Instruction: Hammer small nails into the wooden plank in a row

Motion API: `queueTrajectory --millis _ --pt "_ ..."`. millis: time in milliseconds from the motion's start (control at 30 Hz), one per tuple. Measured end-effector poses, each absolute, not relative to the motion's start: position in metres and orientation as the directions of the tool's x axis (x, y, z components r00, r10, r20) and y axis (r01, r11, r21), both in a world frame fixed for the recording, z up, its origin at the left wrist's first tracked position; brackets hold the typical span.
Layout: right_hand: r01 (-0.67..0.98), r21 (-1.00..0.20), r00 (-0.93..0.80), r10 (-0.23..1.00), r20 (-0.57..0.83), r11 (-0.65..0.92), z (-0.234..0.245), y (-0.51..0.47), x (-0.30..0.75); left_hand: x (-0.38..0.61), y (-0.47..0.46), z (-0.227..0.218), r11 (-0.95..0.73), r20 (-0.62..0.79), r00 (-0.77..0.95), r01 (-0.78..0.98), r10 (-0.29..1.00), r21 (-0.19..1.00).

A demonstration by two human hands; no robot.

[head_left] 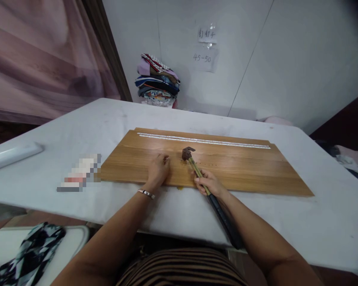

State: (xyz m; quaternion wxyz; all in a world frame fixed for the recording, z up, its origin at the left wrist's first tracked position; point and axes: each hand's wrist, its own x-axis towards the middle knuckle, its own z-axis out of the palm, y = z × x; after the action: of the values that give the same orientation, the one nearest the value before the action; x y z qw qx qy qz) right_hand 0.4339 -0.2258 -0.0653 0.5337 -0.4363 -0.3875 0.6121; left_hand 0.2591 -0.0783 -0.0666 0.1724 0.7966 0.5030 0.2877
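Note:
A long wooden board lies on a white-covered table. My right hand is wrapped round the handle of a hammer, whose rusty head rests on the board near a short row of small dark nails or holes. My left hand rests on the board just left of the hammer head, fingers curled and pinched together; what they hold, if anything, is too small to see. A bracelet sits on my left wrist. A pale strip runs along the board's far edge.
A blurred-out small object lies left of the board, and a white bar near the table's left edge. Folded clothes are stacked against the wall behind. Patterned cloth lies on a stool at lower left.

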Motion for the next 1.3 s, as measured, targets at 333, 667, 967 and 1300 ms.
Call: queueTrajectory --millis 333,667,967,1300 --pt "-0.310 -0.943 -0.044 0.992 -0.114 -0.122 -0.0718 -0.2257 0.4359 0.2582 -0.0800 -0.0646 -0.442 0.278 0.343 0.715 0.897 0.543" --pt "-0.288 -0.948 -0.056 0.991 -0.123 -0.134 -0.0659 -0.2260 0.4342 0.2595 -0.0827 -0.0610 -0.449 0.280 0.351 0.722 0.894 0.527" --pt "-0.273 -0.953 -0.048 0.992 -0.121 -0.129 -0.0658 -0.2260 0.4334 0.2592 -0.0822 -0.0619 -0.451 0.281 0.353 0.728 0.892 0.516" --pt "-0.266 -0.954 -0.039 0.991 -0.130 -0.136 -0.0643 -0.2261 0.4341 0.2588 -0.0806 -0.0646 -0.473 0.303 0.365 0.726 0.880 0.499"
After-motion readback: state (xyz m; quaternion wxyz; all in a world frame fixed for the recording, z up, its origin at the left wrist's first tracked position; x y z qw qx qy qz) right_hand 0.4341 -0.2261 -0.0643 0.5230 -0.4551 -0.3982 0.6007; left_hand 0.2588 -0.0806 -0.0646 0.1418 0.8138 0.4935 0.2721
